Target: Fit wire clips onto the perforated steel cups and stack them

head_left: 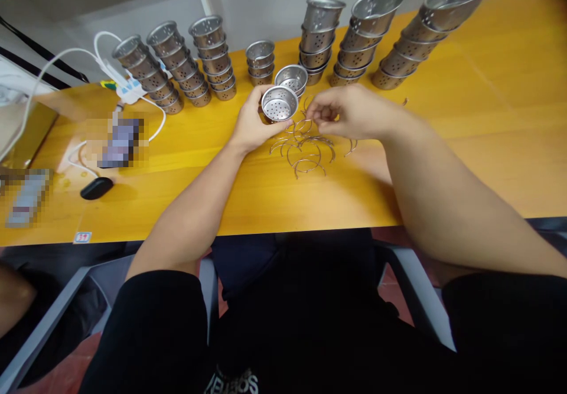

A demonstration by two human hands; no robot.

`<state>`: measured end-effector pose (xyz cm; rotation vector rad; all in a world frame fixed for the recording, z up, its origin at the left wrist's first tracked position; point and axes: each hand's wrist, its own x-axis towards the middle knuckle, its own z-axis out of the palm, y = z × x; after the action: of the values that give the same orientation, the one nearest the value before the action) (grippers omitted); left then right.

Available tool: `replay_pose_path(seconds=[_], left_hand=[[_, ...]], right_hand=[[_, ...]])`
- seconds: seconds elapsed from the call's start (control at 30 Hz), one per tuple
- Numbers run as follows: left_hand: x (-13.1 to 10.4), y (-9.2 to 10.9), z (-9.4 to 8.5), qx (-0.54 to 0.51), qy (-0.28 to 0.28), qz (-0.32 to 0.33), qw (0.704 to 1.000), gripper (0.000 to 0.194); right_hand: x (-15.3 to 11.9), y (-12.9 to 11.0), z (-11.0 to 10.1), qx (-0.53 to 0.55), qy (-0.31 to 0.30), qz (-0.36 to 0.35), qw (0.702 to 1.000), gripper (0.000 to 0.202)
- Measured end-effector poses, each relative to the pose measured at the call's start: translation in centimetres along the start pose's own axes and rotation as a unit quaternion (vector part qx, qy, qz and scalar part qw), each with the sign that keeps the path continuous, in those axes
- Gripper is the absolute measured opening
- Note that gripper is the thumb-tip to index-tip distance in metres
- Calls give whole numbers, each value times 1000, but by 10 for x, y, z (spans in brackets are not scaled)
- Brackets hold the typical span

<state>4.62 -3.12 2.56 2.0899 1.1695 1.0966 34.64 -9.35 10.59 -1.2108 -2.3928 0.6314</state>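
Note:
My left hand (pixel 251 123) is wrapped round a perforated metal cup (pixel 279 104), its open mouth tilted toward me and holes showing in its base. Just to the right, my right hand (pixel 343 112) is closed in a pinch, with a thin curved wire (pixel 305 106) at its fingertips. A loose pile of bent wire pieces (pixel 305 149) lies on the table below both hands. Right behind the held cup stands another perforated cup (pixel 291 77), partly hidden, with a further rim showing under it.
Stacks of perforated cups line the back of the yellow table (pixel 186 205), such as a left stack (pixel 150 78) and a tall right stack (pixel 411 42). At left are a power strip (pixel 129 91), white cables, a blurred phone (pixel 121 143) and a black oval case (pixel 96 188).

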Motion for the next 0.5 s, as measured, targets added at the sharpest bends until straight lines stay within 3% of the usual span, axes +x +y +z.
replay_pose_path(seconds=[0.13, 0.33, 0.5], left_hand=[[0, -7, 2, -16, 0, 1, 1000, 96], [0, -13, 4, -31, -8, -1, 999, 95], [4, -18, 5, -29, 2, 7, 1000, 90]], right_hand=[[3, 7, 7, 29, 44, -8, 999, 12], [7, 3, 18, 193, 72, 20, 978, 34], [8, -11, 21, 209, 121, 55, 969, 40]])
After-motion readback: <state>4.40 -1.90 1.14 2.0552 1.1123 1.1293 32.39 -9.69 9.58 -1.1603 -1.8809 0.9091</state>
